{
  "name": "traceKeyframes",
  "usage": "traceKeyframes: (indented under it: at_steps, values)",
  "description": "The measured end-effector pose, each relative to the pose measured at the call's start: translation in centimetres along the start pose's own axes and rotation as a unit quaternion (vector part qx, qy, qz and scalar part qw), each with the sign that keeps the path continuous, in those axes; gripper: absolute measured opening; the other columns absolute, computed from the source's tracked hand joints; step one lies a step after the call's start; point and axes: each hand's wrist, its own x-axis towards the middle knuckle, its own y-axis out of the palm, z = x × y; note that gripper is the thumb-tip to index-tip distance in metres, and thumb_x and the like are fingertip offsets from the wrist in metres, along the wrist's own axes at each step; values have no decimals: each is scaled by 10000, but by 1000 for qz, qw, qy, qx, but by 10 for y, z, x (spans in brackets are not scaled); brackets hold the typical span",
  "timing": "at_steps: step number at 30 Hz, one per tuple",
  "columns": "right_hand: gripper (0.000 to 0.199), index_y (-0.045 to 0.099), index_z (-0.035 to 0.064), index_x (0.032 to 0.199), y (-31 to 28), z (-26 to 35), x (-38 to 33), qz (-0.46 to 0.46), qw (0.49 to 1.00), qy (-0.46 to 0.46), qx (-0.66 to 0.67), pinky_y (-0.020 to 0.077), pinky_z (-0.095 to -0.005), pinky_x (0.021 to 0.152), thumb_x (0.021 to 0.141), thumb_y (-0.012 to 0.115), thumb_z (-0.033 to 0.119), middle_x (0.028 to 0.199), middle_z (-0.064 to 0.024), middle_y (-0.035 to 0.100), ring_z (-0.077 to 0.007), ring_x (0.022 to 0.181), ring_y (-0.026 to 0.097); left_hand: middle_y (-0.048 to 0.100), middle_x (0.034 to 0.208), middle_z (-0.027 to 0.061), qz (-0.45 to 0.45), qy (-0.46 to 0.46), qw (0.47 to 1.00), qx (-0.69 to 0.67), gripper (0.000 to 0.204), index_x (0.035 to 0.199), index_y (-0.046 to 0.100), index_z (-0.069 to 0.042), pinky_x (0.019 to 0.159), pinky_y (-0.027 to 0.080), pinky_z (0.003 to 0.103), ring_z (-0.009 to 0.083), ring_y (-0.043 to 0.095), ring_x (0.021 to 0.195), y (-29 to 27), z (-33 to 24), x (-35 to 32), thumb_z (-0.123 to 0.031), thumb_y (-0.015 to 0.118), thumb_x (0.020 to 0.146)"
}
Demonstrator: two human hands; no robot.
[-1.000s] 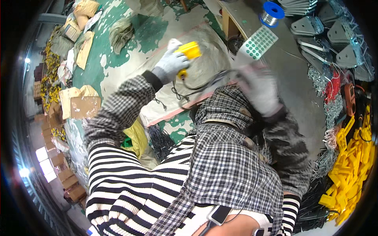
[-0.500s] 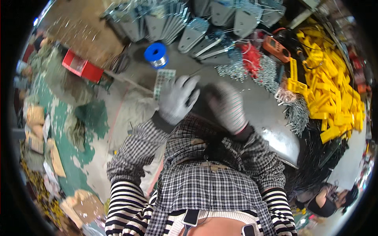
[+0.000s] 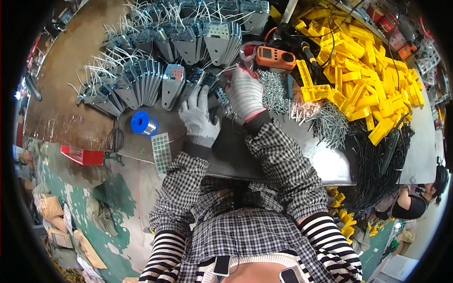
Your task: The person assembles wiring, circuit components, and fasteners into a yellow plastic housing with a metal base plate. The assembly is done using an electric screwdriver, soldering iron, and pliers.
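My left hand [image 3: 200, 115], in a grey glove, reaches to the near side of a grey metal bracket [image 3: 192, 90] with a bluish perforated strip and a white wire. Its fingers are stretched and slightly apart, the tips at the bracket. My right hand [image 3: 247, 96], in a pale striped glove, is over the bracket's right side, beside a pile of small screws [image 3: 274, 92]. Its fingers are closed together near the end of a white wire [image 3: 228, 69]; what they pinch is hidden. A similar grey bracket [image 3: 172, 87] stands just left of the left hand.
Rows of wired brackets [image 3: 137, 82] fill the far side of the table. Nearby are a blue solder spool [image 3: 143, 123], a sheet of green round stickers [image 3: 162, 153], an orange meter [image 3: 275, 58], long screws [image 3: 329, 125], yellow plastic parts [image 3: 363, 70] and black cables [image 3: 373, 170].
My view has shifted toward the table. Both hands have moved from near my lap to the brackets, the right one now beside the screws.
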Motion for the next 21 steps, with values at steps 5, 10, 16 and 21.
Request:
traceKeyframes:
  at_steps: [5, 10, 16, 21]
  values:
    - [246, 680, 55, 784, -7, 6, -2, 170, 981, 56, -69, 543, -430, 660, 810, 676, 299, 773, -166, 687, -330, 737, 688, 449, 1385, 137, -110, 78, 990, -38, 764, 1377, 442, -66, 993, 367, 472, 337, 449, 1225, 18, 12, -5, -204, 730, 682]
    - [243, 619, 62, 852, -23, 11, -36, 5, 997, 64, 48, 533, -439, 620, 817, 688, 292, 715, -120, 660, -312, 671, 674, 461, 1399, 114, -124, 113, 985, -35, 647, 1382, 454, -100, 1045, 330, 465, 313, 439, 1271, 17, 0, -4, -199, 655, 776]
    - [301, 640, 40, 799, -32, 18, -28, 40, 990, 99, 90, 538, -430, 649, 807, 698, 335, 718, -153, 663, -336, 696, 671, 422, 1444, 11, -88, 62, 992, 58, 445, 1402, 449, -115, 1102, 297, 438, 212, 392, 1324, 45, 8, 1, -168, 444, 960]
    - [394, 681, -41, 928, -44, 17, 21, 122, 938, 53, 320, 531, -353, 664, 860, 675, 346, 746, -189, 676, -269, 700, 689, 538, 1326, 156, -126, -155, 770, -606, 516, 1334, 479, 50, 989, 444, 290, 209, 558, 1143, 55, 45, 33, 103, 594, 834]
